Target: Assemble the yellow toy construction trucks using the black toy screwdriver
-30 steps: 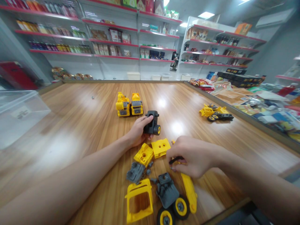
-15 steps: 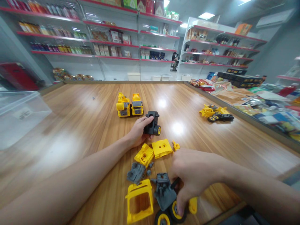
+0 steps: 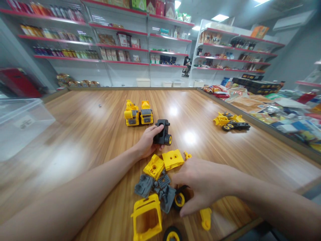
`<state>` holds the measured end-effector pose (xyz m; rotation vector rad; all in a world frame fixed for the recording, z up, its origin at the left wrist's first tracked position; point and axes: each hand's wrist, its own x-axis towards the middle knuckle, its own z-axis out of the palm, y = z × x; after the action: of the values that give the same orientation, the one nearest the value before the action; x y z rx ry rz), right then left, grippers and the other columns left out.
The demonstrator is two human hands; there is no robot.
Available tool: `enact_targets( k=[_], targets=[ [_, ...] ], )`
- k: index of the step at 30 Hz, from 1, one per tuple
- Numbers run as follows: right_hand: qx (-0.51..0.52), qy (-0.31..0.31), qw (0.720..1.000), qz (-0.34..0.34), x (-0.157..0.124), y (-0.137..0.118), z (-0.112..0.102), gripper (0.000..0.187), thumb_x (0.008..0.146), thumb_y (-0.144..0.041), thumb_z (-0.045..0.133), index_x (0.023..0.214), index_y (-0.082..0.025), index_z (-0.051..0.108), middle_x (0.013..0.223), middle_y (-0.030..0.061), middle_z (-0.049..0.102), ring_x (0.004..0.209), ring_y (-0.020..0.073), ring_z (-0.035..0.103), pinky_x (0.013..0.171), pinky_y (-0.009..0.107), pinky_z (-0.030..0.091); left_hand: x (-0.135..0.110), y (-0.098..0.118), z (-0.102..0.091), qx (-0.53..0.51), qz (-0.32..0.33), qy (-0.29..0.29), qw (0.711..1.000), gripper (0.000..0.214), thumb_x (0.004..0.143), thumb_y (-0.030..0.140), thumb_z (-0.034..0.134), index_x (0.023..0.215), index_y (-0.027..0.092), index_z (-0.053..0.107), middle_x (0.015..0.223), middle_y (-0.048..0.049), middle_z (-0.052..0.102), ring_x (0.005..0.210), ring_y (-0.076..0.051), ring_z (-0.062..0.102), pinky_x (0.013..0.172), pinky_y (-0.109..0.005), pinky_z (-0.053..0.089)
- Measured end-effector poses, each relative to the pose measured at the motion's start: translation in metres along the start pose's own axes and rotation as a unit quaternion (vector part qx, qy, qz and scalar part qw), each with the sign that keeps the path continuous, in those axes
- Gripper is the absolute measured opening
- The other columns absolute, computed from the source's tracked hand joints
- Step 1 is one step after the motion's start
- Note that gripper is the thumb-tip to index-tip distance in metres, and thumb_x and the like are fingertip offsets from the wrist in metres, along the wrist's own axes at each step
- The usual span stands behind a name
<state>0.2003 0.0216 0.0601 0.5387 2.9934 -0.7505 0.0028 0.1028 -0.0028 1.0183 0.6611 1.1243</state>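
Observation:
My left hand (image 3: 146, 142) is closed round a black toy chassis (image 3: 162, 131) with a yellow-hubbed wheel, holding it upright on the wooden table (image 3: 82, 134). My right hand (image 3: 200, 184) lies over a black and yellow wheel (image 3: 179, 199), fingers curled on it. Loose parts surround it: two yellow blocks (image 3: 164, 162), grey pieces (image 3: 155, 189), a yellow cab frame (image 3: 146, 217), a yellow arm (image 3: 206, 217) and another wheel (image 3: 172, 234).
Two assembled yellow toy trucks (image 3: 138, 113) stand behind the chassis. Another yellow vehicle (image 3: 230, 121) sits at the right. A clear plastic box (image 3: 21, 124) is at the left edge. Packaged goods (image 3: 276, 107) lie beyond the table's right rim; store shelves (image 3: 120, 43) line the back.
My right hand has come down from the small black piece to the wheels and pulled one towards the grey parts, which have shifted. The left hand has stayed on the chassis.

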Motion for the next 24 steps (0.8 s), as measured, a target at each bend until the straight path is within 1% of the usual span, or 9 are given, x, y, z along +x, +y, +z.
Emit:
enact_targets(
  k=[3, 5, 7, 9, 13, 15, 18, 21, 24],
  targets=[
    [0.029, -0.003, 1.0, 0.004, -0.001, 0.001, -0.004, 0.029, 0.075, -0.043, 0.073, 0.088, -0.018, 0.071, 0.062, -0.0018, 0.064, 0.055, 0.0102, 0.056, 0.052, 0.02, 0.038, 0.0, 0.001, 0.001, -0.002, 0.007, 0.002, 1.0, 0.027, 0.083, 0.041, 0.062, 0.089, 0.017, 0.051, 0.066, 0.0001, 0.059, 0.04, -0.012, 0.054, 0.03, -0.021, 0.042],
    [0.047, 0.021, 0.998, 0.024, -0.002, 0.004, -0.005, 0.03, 0.076, -0.042, 0.073, 0.093, -0.017, 0.071, 0.06, -0.0032, 0.062, 0.051, 0.0085, 0.054, 0.05, 0.019, 0.037, -0.001, 0.002, 0.002, 0.001, 0.014, 0.001, 1.0, 0.026, 0.083, 0.039, 0.062, 0.092, 0.019, 0.049, 0.066, 0.0012, 0.059, 0.039, -0.012, 0.054, 0.03, -0.021, 0.04],
    [0.056, 0.077, 0.995, 0.04, -0.003, 0.009, -0.005, 0.033, 0.076, -0.042, 0.072, 0.097, -0.017, 0.07, 0.063, -0.003, 0.063, 0.052, 0.0079, 0.054, 0.05, 0.019, 0.037, -0.002, 0.003, 0.002, 0.003, 0.023, -0.004, 1.0, 0.025, 0.084, 0.038, 0.061, 0.097, 0.021, 0.048, 0.067, 0.0024, 0.059, 0.037, -0.011, 0.053, 0.028, -0.02, 0.039],
    [0.056, 0.148, 0.986, 0.045, -0.002, 0.015, -0.004, 0.035, 0.075, -0.042, 0.073, 0.098, -0.015, 0.069, 0.067, -0.0021, 0.064, 0.054, 0.008, 0.055, 0.051, 0.019, 0.038, -0.002, 0.005, 0.003, 0.003, 0.031, -0.012, 0.999, 0.026, 0.085, 0.037, 0.059, 0.102, 0.022, 0.047, 0.067, 0.0034, 0.058, 0.035, -0.01, 0.05, 0.027, -0.019, 0.037],
    [0.053, 0.272, 0.958, 0.077, 0.003, 0.024, -0.001, 0.032, 0.076, -0.036, 0.073, 0.101, -0.017, 0.068, 0.077, -0.0002, 0.068, 0.062, 0.0097, 0.059, 0.058, 0.02, 0.043, -0.004, 0.006, 0.005, 0.006, 0.034, -0.026, 0.999, 0.027, 0.086, 0.037, 0.057, 0.108, 0.022, 0.05, 0.066, 0.0035, 0.056, 0.034, -0.009, 0.048, 0.026, -0.017, 0.035],
    [0.046, 0.331, 0.935, 0.116, 0.006, 0.027, 0.0, 0.032, 0.078, -0.033, 0.071, 0.105, -0.019, 0.066, 0.085, 0.0006, 0.07, 0.07, 0.0114, 0.062, 0.063, 0.021, 0.045, -0.005, 0.006, 0.006, 0.006, 0.033, -0.031, 0.999, 0.026, 0.085, 0.038, 0.059, 0.105, 0.02, 0.053, 0.066, 0.0025, 0.056, 0.038, -0.009, 0.051, 0.026, -0.016, 0.037],
    [0.028, 0.407, 0.895, 0.178, 0.007, 0.029, -0.001, 0.033, 0.08, -0.034, 0.07, 0.11, -0.022, 0.064, 0.089, 0.0003, 0.07, 0.072, 0.0126, 0.062, 0.063, 0.023, 0.046, -0.009, 0.006, 0.008, 0.023, 0.019, -0.047, 0.998, 0.029, 0.084, 0.038, 0.061, 0.106, 0.02, 0.056, 0.071, 0.0004, 0.06, 0.039, -0.01, 0.053, 0.027, -0.017, 0.04],
    [0.014, 0.446, 0.871, 0.207, 0.006, 0.031, -0.003, 0.035, 0.081, -0.037, 0.07, 0.112, -0.023, 0.063, 0.089, 0.0001, 0.069, 0.071, 0.0131, 0.062, 0.062, 0.024, 0.045, -0.012, 0.007, 0.008, 0.061, -0.001, -0.081, 0.995, 0.034, 0.084, 0.039, 0.061, 0.113, 0.021, 0.056, 0.079, -0.0027, 0.066, 0.037, -0.01, 0.054, 0.027, -0.017, 0.04],
    [0.004, 0.454, 0.865, 0.215, 0.006, 0.032, -0.003, 0.036, 0.08, -0.037, 0.072, 0.112, -0.024, 0.063, 0.088, -0.0005, 0.069, 0.069, 0.0129, 0.062, 0.062, 0.024, 0.045, -0.014, 0.008, 0.008, 0.087, 0.004, -0.098, 0.991, 0.036, 0.083, 0.037, 0.062, 0.115, 0.02, 0.058, 0.086, -0.0054, 0.068, 0.043, -0.011, 0.059, 0.03, -0.016, 0.042]
  ],
)
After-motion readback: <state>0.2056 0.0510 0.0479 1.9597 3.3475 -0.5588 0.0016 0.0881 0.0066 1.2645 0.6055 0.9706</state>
